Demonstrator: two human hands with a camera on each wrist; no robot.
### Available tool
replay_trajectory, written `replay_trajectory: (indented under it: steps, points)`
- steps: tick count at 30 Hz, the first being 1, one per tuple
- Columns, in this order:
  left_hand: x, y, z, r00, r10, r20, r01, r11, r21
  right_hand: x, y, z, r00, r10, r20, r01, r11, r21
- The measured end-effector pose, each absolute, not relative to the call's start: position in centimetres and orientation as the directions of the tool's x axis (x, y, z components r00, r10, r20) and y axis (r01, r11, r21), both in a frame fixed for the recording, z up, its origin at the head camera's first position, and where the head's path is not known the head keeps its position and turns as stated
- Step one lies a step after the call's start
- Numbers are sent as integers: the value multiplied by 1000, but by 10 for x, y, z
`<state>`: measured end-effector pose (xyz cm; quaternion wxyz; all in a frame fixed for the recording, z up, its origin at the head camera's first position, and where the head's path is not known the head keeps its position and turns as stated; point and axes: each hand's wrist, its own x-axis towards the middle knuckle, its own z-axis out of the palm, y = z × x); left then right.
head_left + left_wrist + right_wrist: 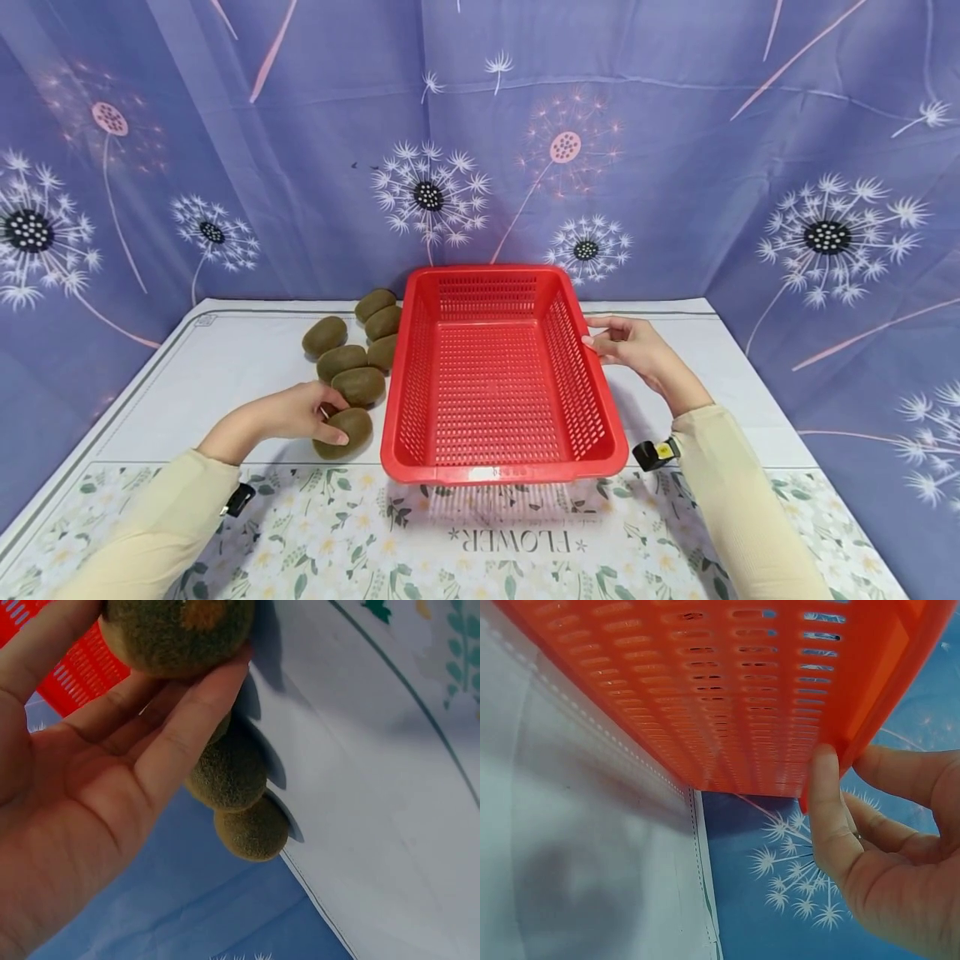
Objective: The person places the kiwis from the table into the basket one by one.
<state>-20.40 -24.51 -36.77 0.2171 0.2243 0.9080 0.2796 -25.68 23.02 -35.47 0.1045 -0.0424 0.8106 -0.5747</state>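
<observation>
Seven brown kiwis (358,387) lie on the table (255,350), head view, in a loose cluster just left of a red basket (487,392). Left hand (296,411) grasps the nearest kiwi (350,431), thumb on one side and fingers on the other; the other six lie beyond it toward the far side. Right hand (633,348) pinches the basket's right rim near its middle. Basket sits upright, perforated floor and walls visible. Near part of the table cover bears a floral print and the word FLOWER, upside down; a blue-violet curtain (480,50) with dandelion motifs stands at the far side. Left wrist view: gripped kiwi sits between thumb and fingers, a tan patch on its skin; more kiwis show past the fingers, part of the basket behind the hand. Right wrist view: thumb and fingertips hold the rim from both sides, slotted wall beside them.
</observation>
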Motion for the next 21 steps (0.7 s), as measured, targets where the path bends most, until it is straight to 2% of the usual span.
replay_trajectory:
  steps: [14, 21]
  points:
    - [-208, -250, -358, -774, 596, -214, 374, 703, 605, -257, 231, -356, -972, -198, -128, 71, 275, -959]
    - [-211, -257, -346, -789, 586, -184, 362, 686, 632, -257, 231, -355, -971, -202, -128, 73, 256, -964]
